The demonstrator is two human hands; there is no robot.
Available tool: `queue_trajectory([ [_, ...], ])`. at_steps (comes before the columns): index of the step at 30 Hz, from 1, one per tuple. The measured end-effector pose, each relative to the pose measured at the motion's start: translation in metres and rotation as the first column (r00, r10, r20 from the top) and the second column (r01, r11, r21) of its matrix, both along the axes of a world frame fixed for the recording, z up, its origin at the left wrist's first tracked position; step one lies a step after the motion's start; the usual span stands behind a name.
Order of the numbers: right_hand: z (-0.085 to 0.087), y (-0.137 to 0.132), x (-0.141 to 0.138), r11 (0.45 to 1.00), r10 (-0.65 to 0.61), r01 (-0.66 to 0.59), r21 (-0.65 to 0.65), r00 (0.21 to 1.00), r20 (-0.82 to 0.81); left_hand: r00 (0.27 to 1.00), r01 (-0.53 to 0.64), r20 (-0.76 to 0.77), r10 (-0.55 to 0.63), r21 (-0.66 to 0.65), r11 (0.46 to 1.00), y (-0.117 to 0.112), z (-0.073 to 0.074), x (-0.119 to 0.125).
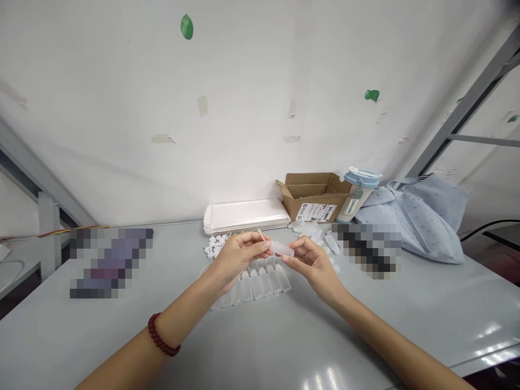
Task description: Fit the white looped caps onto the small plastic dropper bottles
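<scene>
One small translucent plastic vial (283, 249) was held in the air, lying roughly crosswise, just above the middle of the pale grey table (284, 336) in the head view. The left hand (238, 254) was curled narrow, its fingertips pinched at the vial's left end; a thin pinkish stick (260, 234) stuck up from those same fingers, though how it was gripped could not be told. The right hand (312, 265) was likewise closed narrow, thumb and fingertips pinching the vial's right end. A dark red bead bracelet (162, 338) sat on the left wrist.

Directly under the hands, a row of similar translucent vials (260, 281) lay side by side on the table, touching one another. A scatter of small white caps (215, 246) lay just behind and to the left of the left hand, and more loose clear vials (320, 235) lay behind the right hand. Against the white wall (244, 108) rested a flat stack of white foam trays (244, 215), with an open brown cardboard box (314, 195) just beside it on the right. A white tumbler with a pale blue lid (356, 197) leaned next to the box, touching a crumpled light blue dotted cloth (422, 216) further right.
</scene>
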State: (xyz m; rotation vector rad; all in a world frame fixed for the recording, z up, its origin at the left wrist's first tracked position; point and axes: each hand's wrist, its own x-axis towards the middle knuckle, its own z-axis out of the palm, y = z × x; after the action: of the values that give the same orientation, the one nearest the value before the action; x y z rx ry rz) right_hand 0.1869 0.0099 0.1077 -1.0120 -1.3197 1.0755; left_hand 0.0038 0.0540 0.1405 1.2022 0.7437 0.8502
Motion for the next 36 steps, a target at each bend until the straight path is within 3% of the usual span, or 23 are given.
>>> queue_trajectory([
  [5, -0.004, -0.012, -0.019, 0.996, 0.044, -0.045, -0.08, 0.999, -0.012, 0.992, 0.019, -0.128, -0.004, 0.115, 0.993, -0.001, 0.003, -0.003],
  [10, -0.002, -0.018, -0.022, 0.996, -0.089, 0.082, 0.04, 0.976, 0.199, 0.98, 0.055, -0.199, 0.003, 0.283, 0.958, -0.012, 0.014, 0.001],
  [15, 0.001, -0.02, -0.019, 0.989, -0.135, 0.113, 0.091, 0.947, 0.29, 0.976, 0.029, -0.214, 0.035, 0.287, 0.957, -0.017, 0.016, 0.004],
  [22, 0.01, -0.02, -0.015, 1.0, 0.004, -0.008, 0.02, 0.98, 0.198, 0.969, 0.187, -0.205, -0.137, 0.25, 0.95, -0.012, 0.011, 0.001],
  [25, 0.008, -0.018, -0.014, 0.999, -0.009, 0.003, 0.034, 0.983, 0.185, 0.951, 0.219, -0.28, -0.134, 0.3, 0.928, -0.012, 0.01, 0.002],
  [27, 0.004, -0.015, -0.014, 0.999, -0.028, 0.019, 0.049, 0.979, 0.2, 0.913, 0.217, -0.405, -0.048, 0.383, 0.898, -0.013, 0.008, 0.003],
  [29, 0.0, -0.012, -0.013, 0.997, -0.061, 0.05, 0.057, 0.976, 0.208, 0.861, 0.145, -0.488, 0.141, 0.502, 0.853, -0.015, 0.006, 0.005],
  [31, -0.002, -0.007, -0.01, 0.994, -0.1, 0.092, 0.05, 0.977, 0.191, 0.83, 0.07, -0.456, 0.32, 0.655, 0.752, -0.018, 0.003, 0.009],
  [33, -0.002, -0.002, -0.006, 0.991, -0.136, 0.132, 0.034, 0.977, 0.163, 0.845, 0.109, -0.39, 0.365, 0.794, 0.598, -0.019, 0.002, 0.014],
  [36, 0.0, 0.004, 0.001, 0.991, -0.134, 0.134, 0.006, 0.985, 0.109, 0.834, 0.31, -0.449, 0.32, 0.862, 0.4, -0.017, 0.004, 0.025],
])
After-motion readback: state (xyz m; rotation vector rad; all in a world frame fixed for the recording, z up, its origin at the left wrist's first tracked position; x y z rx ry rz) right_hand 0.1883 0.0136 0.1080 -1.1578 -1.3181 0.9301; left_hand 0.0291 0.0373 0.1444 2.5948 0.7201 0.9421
